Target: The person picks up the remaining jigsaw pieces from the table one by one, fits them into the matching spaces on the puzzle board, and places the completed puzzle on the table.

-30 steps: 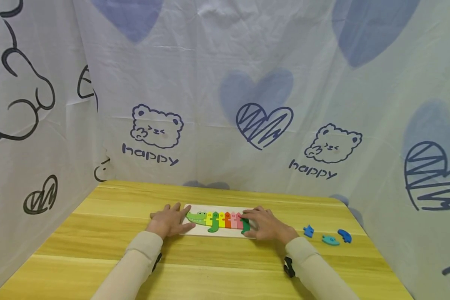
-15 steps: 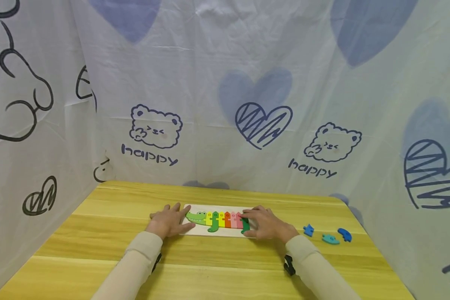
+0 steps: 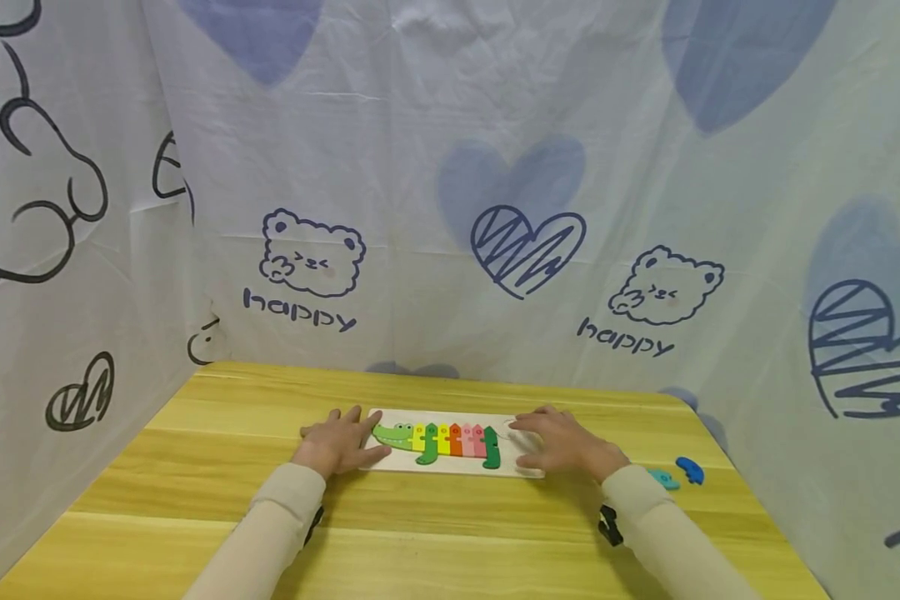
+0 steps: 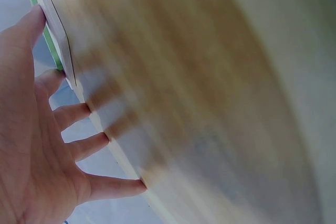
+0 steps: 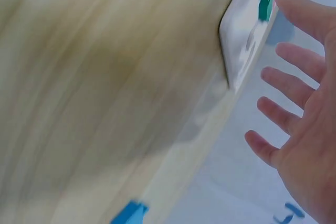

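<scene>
A white puzzle board [image 3: 457, 469] lies on the table with a row of coloured pieces forming a crocodile. Its light green head piece [image 3: 393, 435] is at the left and a dark green leg piece [image 3: 492, 454] is at the right of the row. My left hand [image 3: 333, 444] is spread at the board's left end, thumb and index finger on the board, other fingers touching the table in the left wrist view. My right hand [image 3: 566, 446] is over the board's right end with fingers apart, holding nothing; in the right wrist view its fingers [image 5: 283, 85] stand off the tabletop.
To the right lie a teal puzzle piece [image 3: 663, 479], partly behind the right sleeve, and a curved blue piece [image 3: 690, 470]. A blue piece [image 5: 131, 213] shows at the lower edge of the right wrist view. Printed white cloth [image 3: 420, 333] hangs behind the wooden table [image 3: 420, 542].
My right hand has moved right, off the dark green piece, uncovering it and more of the board. The right arm now covers the nearest loose blue piece. My left hand stays in place.
</scene>
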Demonstrator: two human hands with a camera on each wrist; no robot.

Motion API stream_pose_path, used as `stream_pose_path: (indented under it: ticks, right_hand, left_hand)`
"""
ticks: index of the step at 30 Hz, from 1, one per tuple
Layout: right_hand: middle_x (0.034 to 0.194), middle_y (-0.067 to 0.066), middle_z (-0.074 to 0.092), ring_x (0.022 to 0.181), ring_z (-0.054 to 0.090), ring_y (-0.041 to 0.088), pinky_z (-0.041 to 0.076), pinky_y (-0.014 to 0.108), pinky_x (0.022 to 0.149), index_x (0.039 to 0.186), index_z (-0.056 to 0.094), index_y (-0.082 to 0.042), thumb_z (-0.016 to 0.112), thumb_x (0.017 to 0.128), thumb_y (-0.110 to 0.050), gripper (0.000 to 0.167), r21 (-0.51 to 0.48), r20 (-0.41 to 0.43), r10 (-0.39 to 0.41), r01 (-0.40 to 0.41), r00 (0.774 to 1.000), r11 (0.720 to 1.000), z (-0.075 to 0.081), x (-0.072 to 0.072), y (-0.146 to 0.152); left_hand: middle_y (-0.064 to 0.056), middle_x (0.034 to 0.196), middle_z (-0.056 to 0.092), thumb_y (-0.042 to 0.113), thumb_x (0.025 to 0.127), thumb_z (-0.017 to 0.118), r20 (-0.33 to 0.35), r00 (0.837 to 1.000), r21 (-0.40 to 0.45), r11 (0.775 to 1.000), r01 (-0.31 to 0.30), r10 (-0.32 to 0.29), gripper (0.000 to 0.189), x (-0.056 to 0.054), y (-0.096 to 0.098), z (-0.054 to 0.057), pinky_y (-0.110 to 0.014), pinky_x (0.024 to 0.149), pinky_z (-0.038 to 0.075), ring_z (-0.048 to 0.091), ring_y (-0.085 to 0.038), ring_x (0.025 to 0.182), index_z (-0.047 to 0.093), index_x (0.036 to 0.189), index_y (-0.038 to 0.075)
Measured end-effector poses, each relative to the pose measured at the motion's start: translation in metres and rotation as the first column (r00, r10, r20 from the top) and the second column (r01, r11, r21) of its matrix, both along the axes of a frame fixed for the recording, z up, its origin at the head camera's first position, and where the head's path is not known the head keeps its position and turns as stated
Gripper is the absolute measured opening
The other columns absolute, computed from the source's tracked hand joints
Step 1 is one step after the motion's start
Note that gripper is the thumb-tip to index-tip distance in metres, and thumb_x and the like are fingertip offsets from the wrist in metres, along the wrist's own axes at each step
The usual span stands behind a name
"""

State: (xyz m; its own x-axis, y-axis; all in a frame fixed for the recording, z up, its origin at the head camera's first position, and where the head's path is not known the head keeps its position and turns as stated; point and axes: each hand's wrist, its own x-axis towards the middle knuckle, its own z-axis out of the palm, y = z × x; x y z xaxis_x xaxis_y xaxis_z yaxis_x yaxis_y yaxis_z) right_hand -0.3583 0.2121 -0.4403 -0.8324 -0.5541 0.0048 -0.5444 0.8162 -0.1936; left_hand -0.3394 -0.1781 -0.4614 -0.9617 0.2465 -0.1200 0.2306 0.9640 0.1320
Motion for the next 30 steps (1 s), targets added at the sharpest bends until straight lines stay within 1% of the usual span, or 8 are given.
stream_pose_path:
  ticks: [5,8,10,16,20,25,30]
  right_hand:
    - [0.145,0.014,0.063,0.136,0.051,0.042,0.040,0.066,0.112,0.139,0.065,-0.011,0.077,0.090,-0.038,0.057,0.039,-0.056,-0.024,0.027,0.998,0.999,0.002,0.001,0.026]
    - [0.141,0.014,0.065,0.133,0.054,0.043,0.042,0.068,0.108,0.138,0.066,-0.011,0.077,0.091,-0.038,0.056,0.058,-0.082,-0.032,0.037,0.996,0.998,0.004,0.002,0.043]
    - [0.138,0.014,0.067,0.130,0.055,0.043,0.044,0.068,0.105,0.136,0.067,-0.010,0.078,0.090,-0.039,0.055,0.067,-0.092,-0.038,0.044,0.995,0.997,0.004,0.003,0.054]
    - [0.123,0.013,0.073,0.114,0.062,0.040,0.051,0.063,0.088,0.127,0.073,-0.011,0.080,0.087,-0.042,0.052,0.097,-0.167,-0.017,0.034,0.986,0.995,0.000,0.011,0.086]
    - [0.117,0.013,0.073,0.108,0.063,0.040,0.054,0.061,0.080,0.124,0.074,-0.011,0.082,0.085,-0.042,0.050,0.111,-0.207,-0.030,0.054,0.978,0.992,-0.002,0.015,0.104]
    - [0.117,0.014,0.072,0.104,0.063,0.039,0.054,0.059,0.076,0.122,0.075,-0.012,0.083,0.084,-0.043,0.050,0.137,-0.209,-0.091,0.122,0.974,0.983,-0.002,0.018,0.117]
    - [0.111,0.011,0.073,0.098,0.063,0.036,0.053,0.057,0.073,0.117,0.077,-0.014,0.083,0.084,-0.041,0.043,0.170,-0.199,-0.121,0.156,0.972,0.973,-0.003,0.020,0.123]
  left_hand:
    - [-0.021,0.165,0.036,0.069,0.099,0.048,0.002,1.000,0.000,1.000,-0.003,0.003,0.079,-0.001,-0.002,-0.001,-0.090,0.093,0.036,0.035,-0.057,0.147,0.036,0.162,0.023]
    - [-0.021,0.166,0.036,0.069,0.099,0.048,0.004,1.000,0.000,1.000,-0.007,0.007,0.079,0.000,-0.002,0.000,-0.090,0.094,0.036,0.035,-0.057,0.148,0.036,0.162,0.023]
    - [-0.021,0.166,0.036,0.069,0.099,0.048,0.002,1.000,0.001,1.000,-0.006,0.006,0.079,0.001,-0.002,0.001,-0.090,0.093,0.036,0.035,-0.057,0.147,0.036,0.162,0.023]
    - [-0.022,0.165,0.036,0.068,0.099,0.049,0.005,1.000,0.012,1.000,-0.002,0.002,0.078,0.003,-0.001,0.003,-0.091,0.093,0.036,0.035,-0.058,0.147,0.037,0.161,0.022]
    - [-0.022,0.165,0.036,0.068,0.099,0.049,0.006,1.000,0.009,1.000,-0.004,0.004,0.078,0.002,-0.001,0.003,-0.090,0.094,0.036,0.035,-0.058,0.147,0.037,0.161,0.023]
    - [-0.022,0.166,0.035,0.068,0.099,0.048,0.006,1.000,0.011,1.000,-0.003,0.003,0.078,0.000,-0.002,0.000,-0.091,0.094,0.035,0.034,-0.058,0.148,0.036,0.162,0.023]
    - [-0.022,0.166,0.034,0.068,0.099,0.049,0.018,1.000,0.011,1.000,-0.002,0.001,0.078,0.001,-0.001,0.001,-0.091,0.094,0.034,0.033,-0.058,0.148,0.035,0.162,0.023]
